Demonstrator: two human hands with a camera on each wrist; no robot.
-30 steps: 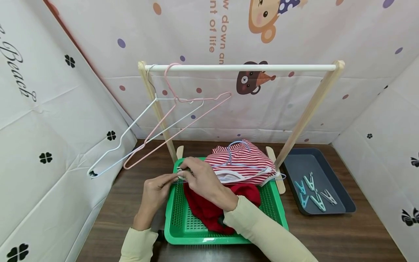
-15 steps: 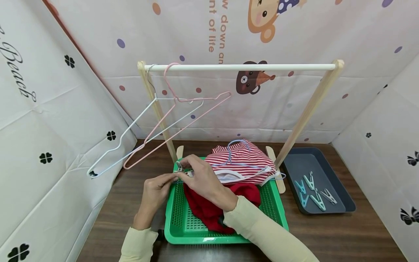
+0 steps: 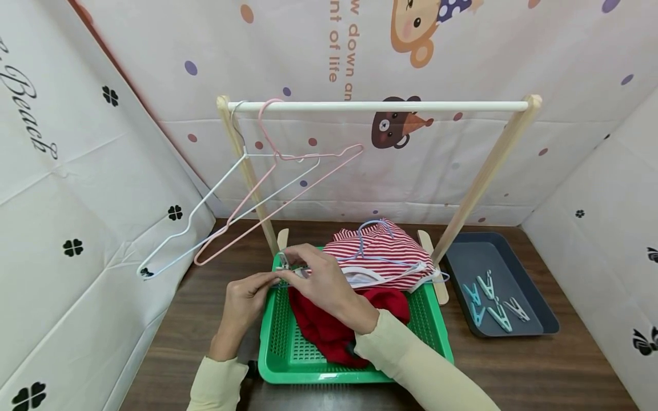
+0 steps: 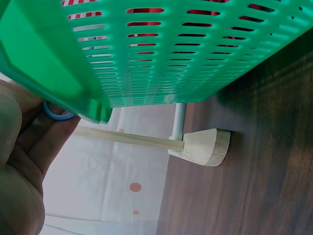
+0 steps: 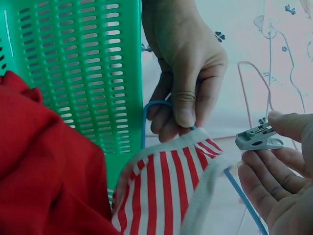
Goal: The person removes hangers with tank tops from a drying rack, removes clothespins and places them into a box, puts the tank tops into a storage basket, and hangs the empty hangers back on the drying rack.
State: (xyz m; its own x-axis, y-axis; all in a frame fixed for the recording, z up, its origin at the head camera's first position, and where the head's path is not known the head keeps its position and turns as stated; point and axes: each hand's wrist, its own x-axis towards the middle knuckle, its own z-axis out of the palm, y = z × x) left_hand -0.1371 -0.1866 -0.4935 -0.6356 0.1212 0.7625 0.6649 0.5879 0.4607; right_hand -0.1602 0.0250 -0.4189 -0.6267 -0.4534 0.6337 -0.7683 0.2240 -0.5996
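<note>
In the right wrist view my left hand (image 5: 190, 61) pinches the end of a blue hanger (image 5: 247, 203) between thumb and fingers. The hanger runs through the strap of a red-and-white striped garment (image 5: 166, 186). Thumb and fingers of my right hand (image 5: 288, 171) grip a pale grey clothespin (image 5: 259, 138), just above the white-edged strap and apart from it. From the head view, both hands meet over the left rim of the green basket (image 3: 354, 375). Most of the striped garment lies at the basket's back, with red cloth (image 3: 329, 337) in front of it.
Behind the basket stands a wooden rack with a white rod (image 3: 380, 106). A white hanger (image 3: 205, 197) and a pink hanger (image 3: 288, 214) hang at its left end. To the right, a dark tray (image 3: 493, 251) holds several clothespins (image 3: 497, 315).
My right hand has shifted slightly and more of the clothespin shows above its fingers. The left hand keeps its place on the hanger. The garments and basket have not moved.
</note>
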